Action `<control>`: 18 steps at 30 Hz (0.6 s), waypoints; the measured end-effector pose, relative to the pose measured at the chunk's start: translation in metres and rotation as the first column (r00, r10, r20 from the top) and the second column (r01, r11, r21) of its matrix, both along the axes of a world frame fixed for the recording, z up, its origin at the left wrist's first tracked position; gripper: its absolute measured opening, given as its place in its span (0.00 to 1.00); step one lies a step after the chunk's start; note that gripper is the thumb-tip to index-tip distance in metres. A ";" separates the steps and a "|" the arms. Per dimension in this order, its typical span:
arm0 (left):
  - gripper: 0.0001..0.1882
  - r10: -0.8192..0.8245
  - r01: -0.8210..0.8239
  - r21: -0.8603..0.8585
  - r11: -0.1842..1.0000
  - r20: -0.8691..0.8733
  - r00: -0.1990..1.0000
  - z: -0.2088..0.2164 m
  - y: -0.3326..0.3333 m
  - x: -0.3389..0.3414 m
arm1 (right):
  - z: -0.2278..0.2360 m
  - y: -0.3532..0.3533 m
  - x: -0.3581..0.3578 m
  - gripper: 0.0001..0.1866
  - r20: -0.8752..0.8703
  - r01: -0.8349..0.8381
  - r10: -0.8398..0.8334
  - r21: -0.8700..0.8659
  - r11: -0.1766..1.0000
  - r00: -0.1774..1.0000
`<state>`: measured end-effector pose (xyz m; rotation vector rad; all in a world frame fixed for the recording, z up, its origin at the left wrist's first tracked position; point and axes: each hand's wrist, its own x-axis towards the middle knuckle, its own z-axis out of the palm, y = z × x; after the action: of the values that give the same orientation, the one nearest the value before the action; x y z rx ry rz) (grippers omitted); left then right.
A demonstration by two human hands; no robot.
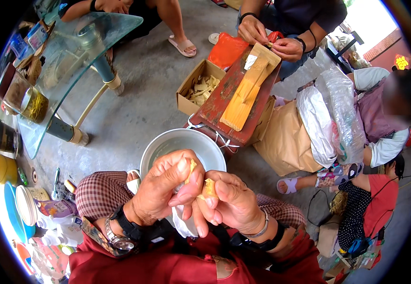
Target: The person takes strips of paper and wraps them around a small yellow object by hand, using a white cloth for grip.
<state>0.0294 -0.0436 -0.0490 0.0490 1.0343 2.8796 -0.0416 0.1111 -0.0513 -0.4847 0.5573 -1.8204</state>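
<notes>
Evidently, the left hand (167,183) pinches a thin, pale-yellow scrap (191,171) between thumb and fingers, with a round, grey metal basin (179,141) showing beyond; just right, the right hand (236,199) clamps a small, stubby yellow piece (209,188) under its thumb. Both look light, probably soft and easily torn, so a gentle fingertip hold along the edges should suit. Farther right stands a worn, red-painted wooden counter (209,112).

Yellow pieces (209,188) partly covered, basin (184,141) partly hidden; co-workers (312,13) cropped

Open floor (137,94) left, basin (191,142) beyond hands (165,182), bench (215,111) farther
</notes>
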 end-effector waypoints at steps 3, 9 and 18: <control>0.17 0.041 -0.048 0.135 0.990 0.055 0.998 0.003 0.003 -0.001 | 0.005 -0.003 0.004 0.18 0.003 0.061 -0.061 0.009 0.998 0.998; 0.15 0.100 -0.110 0.248 0.963 0.053 0.994 0.001 0.005 -0.005 | 0.010 -0.010 0.008 0.16 -0.076 0.233 -0.224 0.136 0.963 0.972; 0.12 0.150 -0.163 0.167 0.972 0.088 0.985 0.002 0.006 -0.012 | 0.008 -0.011 0.002 0.16 -0.036 0.169 -0.166 0.131 0.977 0.985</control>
<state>0.0174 -0.0374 -0.0474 -0.1356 0.8057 3.0796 -0.0393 0.1005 -0.0431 -0.3796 0.7512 -1.9236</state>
